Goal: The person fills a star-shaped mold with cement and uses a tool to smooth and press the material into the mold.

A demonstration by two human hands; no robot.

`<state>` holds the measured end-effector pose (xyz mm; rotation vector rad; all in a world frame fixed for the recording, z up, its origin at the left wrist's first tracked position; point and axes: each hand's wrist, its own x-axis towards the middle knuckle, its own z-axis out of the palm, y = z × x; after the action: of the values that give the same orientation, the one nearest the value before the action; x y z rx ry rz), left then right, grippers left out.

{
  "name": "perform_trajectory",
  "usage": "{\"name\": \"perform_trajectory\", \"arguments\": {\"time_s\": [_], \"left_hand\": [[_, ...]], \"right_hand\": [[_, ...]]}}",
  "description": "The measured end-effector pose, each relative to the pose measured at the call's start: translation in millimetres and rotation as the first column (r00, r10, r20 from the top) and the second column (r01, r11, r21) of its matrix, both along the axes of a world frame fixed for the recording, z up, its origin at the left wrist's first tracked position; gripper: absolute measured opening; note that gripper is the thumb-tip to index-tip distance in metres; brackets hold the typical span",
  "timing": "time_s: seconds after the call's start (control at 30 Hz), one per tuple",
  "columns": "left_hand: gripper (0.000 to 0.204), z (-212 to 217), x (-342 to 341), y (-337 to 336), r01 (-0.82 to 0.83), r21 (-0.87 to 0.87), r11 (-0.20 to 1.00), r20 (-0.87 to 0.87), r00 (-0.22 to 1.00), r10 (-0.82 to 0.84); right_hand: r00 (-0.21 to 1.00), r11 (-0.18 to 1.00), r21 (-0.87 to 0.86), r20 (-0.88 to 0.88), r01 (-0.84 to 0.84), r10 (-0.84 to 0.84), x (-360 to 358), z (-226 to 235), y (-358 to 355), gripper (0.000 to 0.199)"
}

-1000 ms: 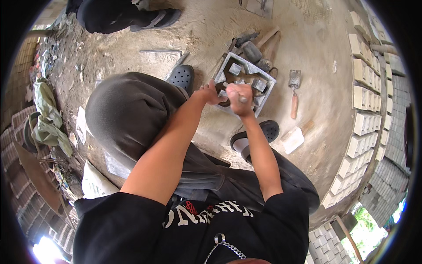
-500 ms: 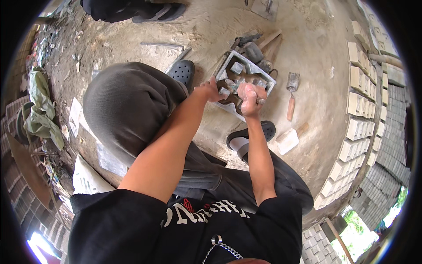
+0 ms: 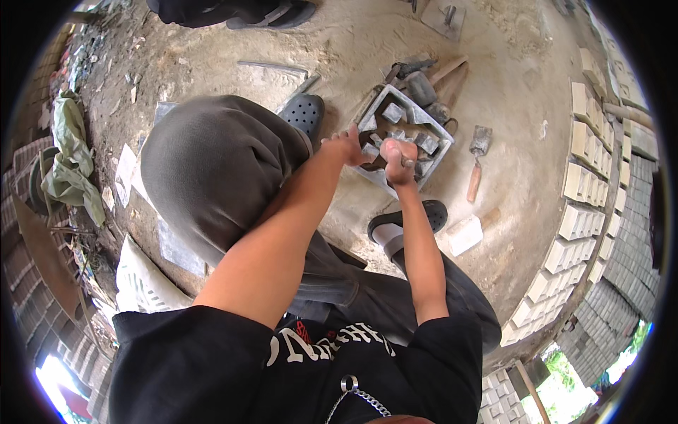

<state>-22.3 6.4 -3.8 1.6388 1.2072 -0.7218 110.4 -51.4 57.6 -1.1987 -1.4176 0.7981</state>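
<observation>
A grey square mould frame (image 3: 438, 157) lies on the ground ahead of me, with several grey block-shaped pieces (image 3: 393, 112) inside. My left hand (image 3: 346, 146) rests at the frame's left side, its fingers spread against the rim. Over the near part of the frame, my right hand (image 3: 400, 161) is clenched in a fist. A small grey end, like that of a handle, shows at the fist's side; the rest of what it grips is hidden. The fist covers some of the frame's inside.
Right of the frame lie a trowel (image 3: 477, 161) and a white flat piece (image 3: 465, 235). A dark rounded tool (image 3: 421, 88) and wooden pieces (image 3: 450, 69) lie beyond it. Rows of pale blocks (image 3: 586, 146) line the right. Another person's foot (image 3: 282, 14) is at the top left.
My right fist has shifted left and slightly nearer across the frame, uncovering more grey pieces on the right. My left hand stays at the rim. The whole view has shifted a little.
</observation>
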Motion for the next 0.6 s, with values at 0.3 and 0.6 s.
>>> {"name": "perform_trajectory", "arguments": {"time_s": [0.3,0.6], "left_hand": [[0.122,-1.4,-2.7,-0.1,0.063,0.024,0.998,0.046,0.997,-0.064],[0.123,-12.6,-7.4,-6.3,0.067,0.012,0.998,0.088,0.994,-0.068]], "right_hand": [[0.992,0.994,-0.085,-0.107,0.062,-0.071,1.1,-3.7,0.8,0.033],[0.876,0.996,-0.080,-0.482,-0.034,-0.009,10.9,38.0,12.1,0.037]]}}
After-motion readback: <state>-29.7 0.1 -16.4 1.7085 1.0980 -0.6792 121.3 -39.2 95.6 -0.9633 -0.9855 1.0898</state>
